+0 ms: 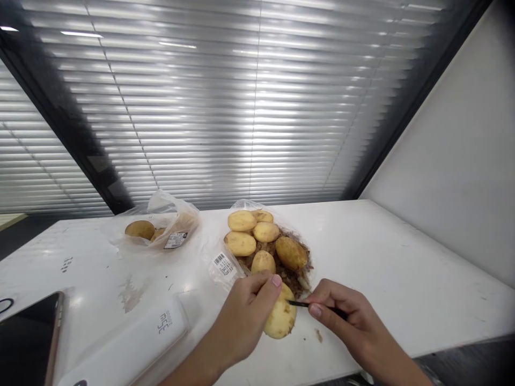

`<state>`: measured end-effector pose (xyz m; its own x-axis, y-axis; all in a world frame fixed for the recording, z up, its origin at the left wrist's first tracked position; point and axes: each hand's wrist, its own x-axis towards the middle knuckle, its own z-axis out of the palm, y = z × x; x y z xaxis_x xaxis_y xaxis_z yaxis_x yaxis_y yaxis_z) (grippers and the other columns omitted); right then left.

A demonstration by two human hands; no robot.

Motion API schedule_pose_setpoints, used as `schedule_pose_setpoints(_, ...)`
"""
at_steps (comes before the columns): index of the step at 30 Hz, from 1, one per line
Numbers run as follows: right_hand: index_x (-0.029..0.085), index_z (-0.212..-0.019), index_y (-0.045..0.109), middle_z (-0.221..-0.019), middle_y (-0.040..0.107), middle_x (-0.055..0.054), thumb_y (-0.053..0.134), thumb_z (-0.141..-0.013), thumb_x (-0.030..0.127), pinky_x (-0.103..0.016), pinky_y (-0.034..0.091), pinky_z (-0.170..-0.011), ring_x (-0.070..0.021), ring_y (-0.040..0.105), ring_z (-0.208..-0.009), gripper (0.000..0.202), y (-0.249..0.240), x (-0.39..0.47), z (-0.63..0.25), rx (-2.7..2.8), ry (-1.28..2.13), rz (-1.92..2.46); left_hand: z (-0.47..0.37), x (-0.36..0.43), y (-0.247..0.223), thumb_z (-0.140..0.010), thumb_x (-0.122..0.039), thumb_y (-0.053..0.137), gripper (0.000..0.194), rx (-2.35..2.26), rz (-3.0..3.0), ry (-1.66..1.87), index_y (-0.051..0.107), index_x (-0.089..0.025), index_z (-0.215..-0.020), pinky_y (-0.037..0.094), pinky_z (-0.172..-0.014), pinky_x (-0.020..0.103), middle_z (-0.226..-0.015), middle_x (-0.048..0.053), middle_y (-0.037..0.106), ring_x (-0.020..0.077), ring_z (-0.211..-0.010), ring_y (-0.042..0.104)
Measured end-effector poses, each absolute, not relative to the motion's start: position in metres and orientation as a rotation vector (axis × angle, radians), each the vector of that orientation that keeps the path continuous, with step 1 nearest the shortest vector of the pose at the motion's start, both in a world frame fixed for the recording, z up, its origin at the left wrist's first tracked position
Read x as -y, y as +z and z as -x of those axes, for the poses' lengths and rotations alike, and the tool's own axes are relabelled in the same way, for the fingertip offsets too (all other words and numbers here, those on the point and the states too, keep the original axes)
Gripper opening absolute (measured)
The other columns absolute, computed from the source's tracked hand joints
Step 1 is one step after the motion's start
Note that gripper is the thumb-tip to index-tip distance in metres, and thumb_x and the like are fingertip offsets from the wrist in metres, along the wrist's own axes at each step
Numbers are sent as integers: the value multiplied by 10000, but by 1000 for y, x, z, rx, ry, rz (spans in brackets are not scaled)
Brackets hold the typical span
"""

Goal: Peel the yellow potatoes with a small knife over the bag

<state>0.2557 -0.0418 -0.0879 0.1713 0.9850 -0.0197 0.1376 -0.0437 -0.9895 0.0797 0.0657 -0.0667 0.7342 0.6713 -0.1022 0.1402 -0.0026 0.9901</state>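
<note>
My left hand grips a partly peeled potato near the table's front edge, thumb on top. Brown patches of skin remain around its side. In my right hand is a slim black tool, its tip touching the potato's upper face; its exact kind does not show. Just behind lie several peeled yellow potatoes and one with brown skin. They rest with a heap of brown peelings on a clear plastic bag bearing a barcode label.
At the left back is another plastic bag with unpeeled potatoes. A white power bank and a dark-screened phone lie front left on the white table. Window blinds stand behind, a wall at right.
</note>
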Motion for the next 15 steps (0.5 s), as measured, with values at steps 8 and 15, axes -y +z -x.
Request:
schedule_pose_setpoints(8, 176, -753, 738, -658, 658, -21, 693, -872, 457, -220, 432, -597, -122, 538, -636, 309, -72, 31, -274, 1389, 962, 1418, -80, -64, -67, -955, -548, 428, 455, -676, -1577, 385, 389, -211, -652, 265, -579, 291, -643, -52, 350, 129, -630, 346)
schedule_pose_setpoints(15, 179, -778, 793, -627, 655, -18, 713, -862, 361, -227, 385, -526, -106, 482, -569, 215, -70, 20, -279, 1480, 1000, 1302, -79, -61, -67, -956, -550, 425, 451, -673, -1573, 375, 422, -206, -664, 273, -583, 290, -651, -48, 369, 131, -635, 357)
